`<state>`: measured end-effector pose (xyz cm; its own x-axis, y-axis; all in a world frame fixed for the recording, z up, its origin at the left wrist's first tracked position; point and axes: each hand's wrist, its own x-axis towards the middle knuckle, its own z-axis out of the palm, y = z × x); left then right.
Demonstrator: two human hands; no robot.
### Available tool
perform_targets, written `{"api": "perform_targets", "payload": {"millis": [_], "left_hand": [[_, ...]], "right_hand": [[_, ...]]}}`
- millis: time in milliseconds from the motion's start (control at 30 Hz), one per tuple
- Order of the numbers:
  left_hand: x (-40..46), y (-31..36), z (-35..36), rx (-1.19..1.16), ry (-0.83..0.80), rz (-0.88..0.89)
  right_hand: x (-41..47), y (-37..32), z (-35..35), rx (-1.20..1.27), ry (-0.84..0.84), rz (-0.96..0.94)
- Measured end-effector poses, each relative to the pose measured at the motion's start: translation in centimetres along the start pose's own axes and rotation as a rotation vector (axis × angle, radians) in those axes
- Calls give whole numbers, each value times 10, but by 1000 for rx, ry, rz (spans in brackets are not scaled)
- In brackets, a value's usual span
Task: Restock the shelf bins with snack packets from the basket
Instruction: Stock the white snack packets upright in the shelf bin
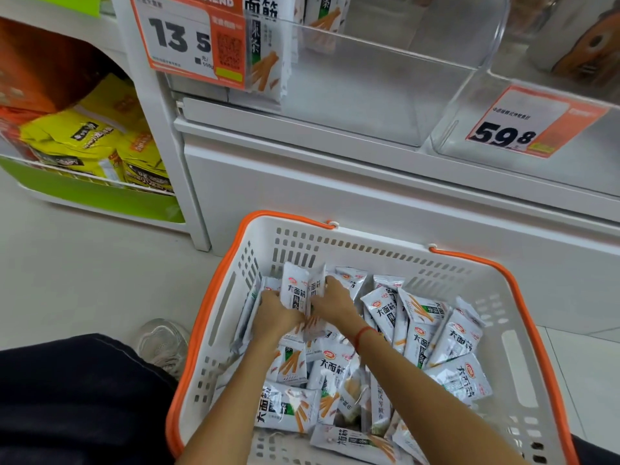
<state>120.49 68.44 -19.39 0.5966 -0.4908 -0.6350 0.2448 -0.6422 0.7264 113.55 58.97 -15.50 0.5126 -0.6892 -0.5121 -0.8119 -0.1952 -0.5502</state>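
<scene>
Snack packets [375, 360], white with black characters and orange sticks printed on them, lie heaped in a white basket [523, 360] with an orange rim that sits on the pale floor [84, 280] at about 6 o'clock in the view, pushed up against the base of the white shelf unit [369, 182]. Both hands are down in the basket's far left corner, around 11 o'clock from the basket's middle. The left hand [273, 315] has its fingers curled round the left side of a small upright bunch of packets [300, 292], and the right hand [332, 302], with a red band [364, 333] at its wrist, grips the same bunch from the right, so the packets stand clamped between the two. At 12 o'clock above the basket a clear shelf bin [369, 88] holds a few of the same packets standing at its left end, behind an orange price tag [188, 38] reading 13.5. At 2 o'clock a second clear bin [469, 105] carries a tag [533, 124] reading 59.8. At 9 o'clock a lower green-fronted shelf [87, 193] holds yellow bags [84, 142]. At 7 o'clock a dark trouser leg [77, 397] and a grey shoe [164, 344] rest just beside the basket.
</scene>
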Motion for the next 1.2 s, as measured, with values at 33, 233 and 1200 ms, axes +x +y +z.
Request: {"api": "perform_targets", "payload": {"millis": [33, 233, 1200], "left_hand": [[-4, 6, 1, -13, -40, 9], [-28, 22, -1, -265, -264, -76], [-44, 29, -13, -514, 307, 25]], "right_hand": [[-1, 5, -4, 81, 8, -5], [-25, 20, -46, 588, 70, -36], [-2, 1, 8, -359, 112, 39]]}}
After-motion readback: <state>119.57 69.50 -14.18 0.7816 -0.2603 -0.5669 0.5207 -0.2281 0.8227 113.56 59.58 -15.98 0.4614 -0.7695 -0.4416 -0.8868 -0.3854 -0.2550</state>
